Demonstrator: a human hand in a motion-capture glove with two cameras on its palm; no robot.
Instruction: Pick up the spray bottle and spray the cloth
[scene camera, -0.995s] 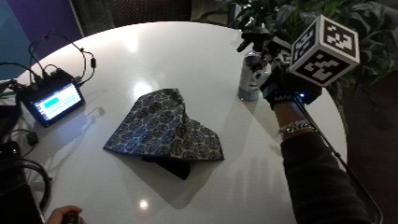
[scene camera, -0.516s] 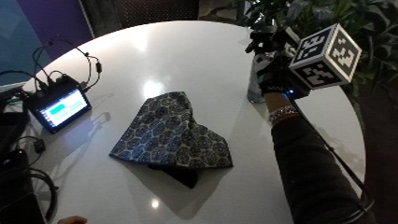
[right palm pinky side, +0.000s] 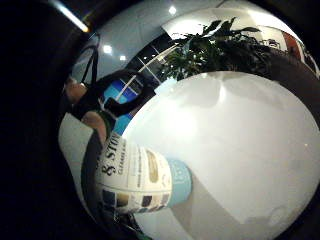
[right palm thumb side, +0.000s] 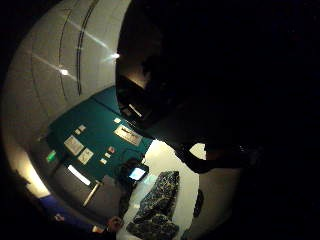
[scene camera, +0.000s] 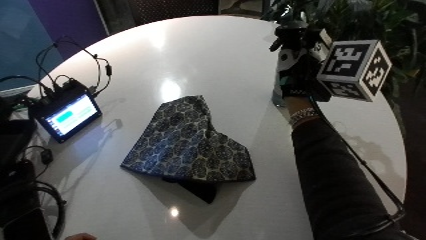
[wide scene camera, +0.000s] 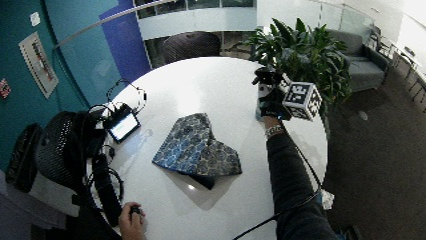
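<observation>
The spray bottle (scene camera: 286, 59), silvery with a black trigger head and a teal base, stands upright near the right edge of the round white table (scene camera: 219, 45). My gloved right hand (scene camera: 298, 84) grips its body from behind. In the little finger side palm view its label (right palm pinky side: 134, 174) and teal base sit close to the palm; whether the base touches the table I cannot tell. The blue patterned cloth (scene camera: 190, 145) lies folded and rumpled in the middle of the table, to the left of the bottle and apart from it. It also shows in the wide outside view (wide scene camera: 196, 147) and the thumb side palm view (right palm thumb side: 157, 200).
A small monitor (scene camera: 63, 114) with cables sits at the table's left edge. A leafy plant (wide scene camera: 299, 50) stands behind the bottle, past the table's rim. A dark flat thing (scene camera: 200, 190) pokes out from under the cloth. The person's bare hand (wide scene camera: 133, 217) is at the near left.
The outside camera has shifted. My hand stays wrapped round the bottle at the same spot by the table's right edge, and the cloth has not moved.
</observation>
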